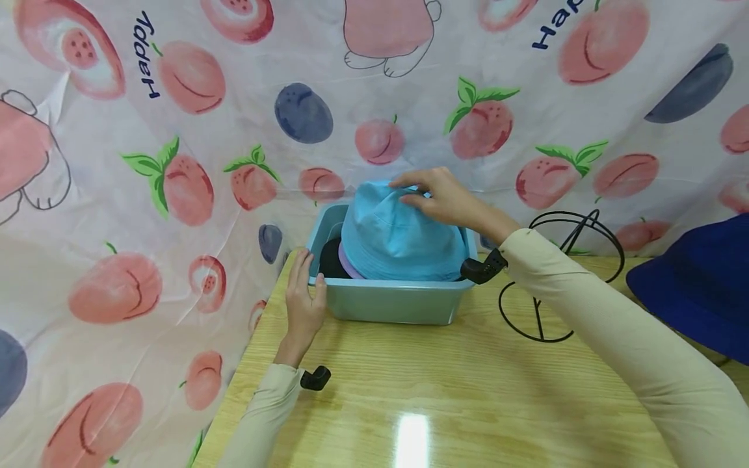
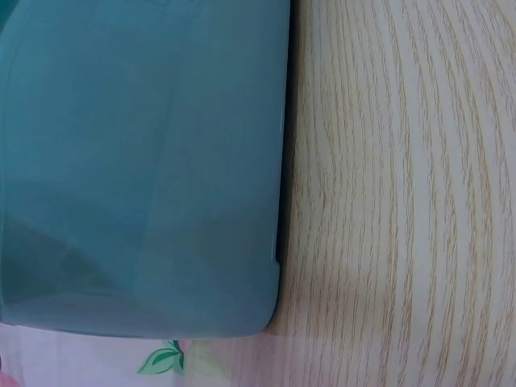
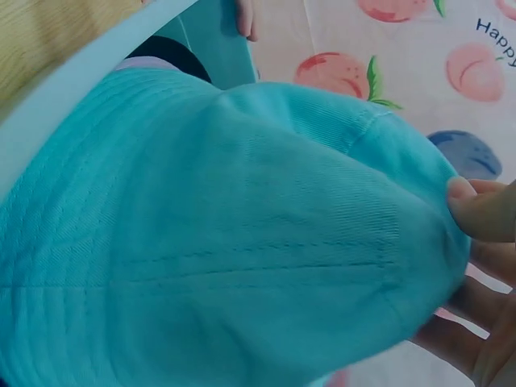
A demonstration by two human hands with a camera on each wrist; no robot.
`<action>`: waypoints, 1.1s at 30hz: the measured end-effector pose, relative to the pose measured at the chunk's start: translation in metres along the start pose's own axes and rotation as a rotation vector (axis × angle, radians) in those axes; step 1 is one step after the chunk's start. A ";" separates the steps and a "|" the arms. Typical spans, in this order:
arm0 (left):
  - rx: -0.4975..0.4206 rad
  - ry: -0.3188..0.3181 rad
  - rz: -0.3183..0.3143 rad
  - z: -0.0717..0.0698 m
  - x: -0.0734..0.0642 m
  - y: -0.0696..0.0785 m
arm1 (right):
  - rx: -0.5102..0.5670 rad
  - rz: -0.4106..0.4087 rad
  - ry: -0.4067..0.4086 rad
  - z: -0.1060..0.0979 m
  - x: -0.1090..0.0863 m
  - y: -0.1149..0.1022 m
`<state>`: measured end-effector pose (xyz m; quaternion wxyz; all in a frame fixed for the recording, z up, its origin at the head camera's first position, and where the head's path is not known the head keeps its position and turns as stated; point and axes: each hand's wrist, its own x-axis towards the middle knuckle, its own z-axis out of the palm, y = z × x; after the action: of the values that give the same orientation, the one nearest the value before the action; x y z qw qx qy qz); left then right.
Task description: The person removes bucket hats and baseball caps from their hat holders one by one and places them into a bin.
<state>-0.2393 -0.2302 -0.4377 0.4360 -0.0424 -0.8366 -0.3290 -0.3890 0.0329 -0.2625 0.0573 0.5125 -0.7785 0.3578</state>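
Note:
A light blue bucket hat (image 1: 398, 234) sits brim down in a teal plastic bin (image 1: 392, 304), on top of a purple hat (image 1: 349, 261) and something black (image 1: 332, 259), of which only edges show. My right hand (image 1: 435, 195) pinches the crown of the blue hat between thumb and fingers; the right wrist view shows the thumb (image 3: 482, 211) pressed against the cloth. With straight fingers, my left hand (image 1: 305, 302) rests against the bin's left end, the fingers along its rim. In the left wrist view only the bin's side (image 2: 145, 177) and the table appear.
To the right, a black wire stand (image 1: 538, 338) is on the wooden table (image 1: 374, 377), partly behind my right sleeve. A dark blue hat (image 1: 696, 279) is at the far right edge. A fruit-print cloth (image 1: 251, 117) hangs close behind the bin.

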 end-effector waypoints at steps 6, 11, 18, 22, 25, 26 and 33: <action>0.014 -0.005 -0.010 -0.001 0.000 0.001 | -0.038 0.004 -0.020 -0.009 -0.005 -0.009; 0.012 -0.011 -0.022 -0.001 -0.001 0.002 | -0.057 -0.001 -0.031 -0.019 -0.011 -0.015; 0.009 -0.015 -0.026 -0.001 0.000 0.004 | -0.099 0.011 -0.031 -0.035 -0.024 -0.023; 0.012 -0.007 -0.022 -0.001 0.000 0.003 | -0.129 0.027 -0.043 -0.044 -0.033 -0.025; 0.011 -0.002 -0.020 -0.001 0.001 0.003 | -0.144 0.055 -0.051 -0.052 -0.041 -0.027; 0.010 -0.005 -0.022 -0.001 0.001 0.003 | -0.150 0.064 -0.052 -0.054 -0.043 -0.027; 0.011 -0.010 -0.023 -0.001 0.001 0.004 | -0.172 0.055 -0.026 -0.068 -0.063 -0.022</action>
<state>-0.2380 -0.2281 -0.4350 0.4281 -0.0319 -0.8410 -0.3293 -0.3599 0.1178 -0.2297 0.0813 0.4888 -0.8208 0.2843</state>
